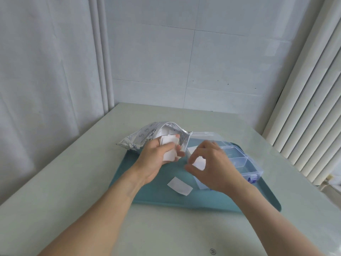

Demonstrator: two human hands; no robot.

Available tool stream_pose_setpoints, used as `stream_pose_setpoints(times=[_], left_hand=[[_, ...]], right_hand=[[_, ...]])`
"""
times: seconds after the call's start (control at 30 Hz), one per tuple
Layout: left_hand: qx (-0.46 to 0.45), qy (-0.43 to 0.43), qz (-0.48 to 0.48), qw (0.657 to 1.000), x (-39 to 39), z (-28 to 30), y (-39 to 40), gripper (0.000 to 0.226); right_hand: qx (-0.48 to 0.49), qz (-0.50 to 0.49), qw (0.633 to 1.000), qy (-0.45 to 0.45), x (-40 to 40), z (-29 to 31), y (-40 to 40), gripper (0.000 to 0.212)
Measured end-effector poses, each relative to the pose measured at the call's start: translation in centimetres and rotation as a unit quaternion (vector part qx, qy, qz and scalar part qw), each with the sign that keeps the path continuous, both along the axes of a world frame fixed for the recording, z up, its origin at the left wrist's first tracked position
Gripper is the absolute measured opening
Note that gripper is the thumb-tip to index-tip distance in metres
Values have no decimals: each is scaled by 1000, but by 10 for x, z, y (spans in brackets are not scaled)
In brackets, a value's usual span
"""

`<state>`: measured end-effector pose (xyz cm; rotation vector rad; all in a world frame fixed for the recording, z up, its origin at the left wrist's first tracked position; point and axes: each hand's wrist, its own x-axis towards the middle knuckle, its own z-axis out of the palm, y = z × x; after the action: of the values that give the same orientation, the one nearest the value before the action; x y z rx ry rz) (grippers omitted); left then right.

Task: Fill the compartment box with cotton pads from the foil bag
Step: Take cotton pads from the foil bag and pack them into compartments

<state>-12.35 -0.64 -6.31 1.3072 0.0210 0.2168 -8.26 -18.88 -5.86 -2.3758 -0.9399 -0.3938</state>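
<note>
Two hands work above the teal tray [158,200] on the table [73,182]. My left hand [156,159] grips a small stack of white cotton pads [168,148] just in front of the open mouth of the foil bag [140,138], which lies on its side at the far left corner of the tray. My right hand [212,165] pinches one single pad [199,163] between thumb and fingers, over the near end of the clear compartment box [239,159]. The box stands open on the right part of the tray. One loose pad [179,186] lies flat on the tray, between my two wrists.
</note>
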Motion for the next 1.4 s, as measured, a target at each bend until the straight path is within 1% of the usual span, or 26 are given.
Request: stream_pose_setpoints(times=[0.03,0.1,0.13,0.17,0.2,0.33,0.47,0.6,0.7,0.77,0.8,0.9,0.97,1.1,1.2,1.27,1.33,1.4], left_hand=[[-14,-5,-3,1000,1,0,3,25],[-35,-7,-6,999,-1,0,5,22],[-42,-5,-8,999,-2,-1,4,21],[-43,-1,-10,999,-3,-2,3,20],[-38,0,-10,999,-3,-2,2,20],[3,12,1,1000,-1,-5,2,22],[-5,25,11,1000,1,-5,1,15],[13,26,8,1000,1,-6,1,11],[-1,33,24,999,2,-7,3,15],[-9,39,43,998,4,-8,5,19],[-11,42,50,998,5,-9,6,19],[-5,47,61,997,5,-9,6,19],[-1,48,57,997,5,-9,5,19],[11,49,51,997,3,-7,5,17],[13,24,67,997,3,-8,6,15],[5,12,67,998,3,-7,8,15],[-3,10,56,998,3,-5,9,14],[-9,10,35,999,2,-4,9,10]], right_hand=[[-78,14,997,13,-1,2,2,16],[-214,17,976,22,-2,6,9,33],[-267,7,964,19,-2,7,14,41],[-301,-1,953,19,-2,9,18,45],[-320,-4,947,23,-1,11,22,43],[-308,20,950,52,-3,10,28,24],[-301,17,953,40,-8,7,27,16],[-288,36,956,39,-8,2,27,9],[-289,44,956,16,-8,5,29,4],[-313,48,949,-2,-10,9,30,8],[-325,53,944,-3,-10,10,30,15],[-362,76,929,28,-12,13,31,46],[-398,88,912,46,-13,15,33,55],[-424,110,896,72,-11,24,41,52],[-423,125,892,104,-6,30,47,37],[-426,129,889,106,-4,30,50,30],[-409,123,897,112,-2,28,51,31],[-366,118,913,134,-1,28,49,36]])
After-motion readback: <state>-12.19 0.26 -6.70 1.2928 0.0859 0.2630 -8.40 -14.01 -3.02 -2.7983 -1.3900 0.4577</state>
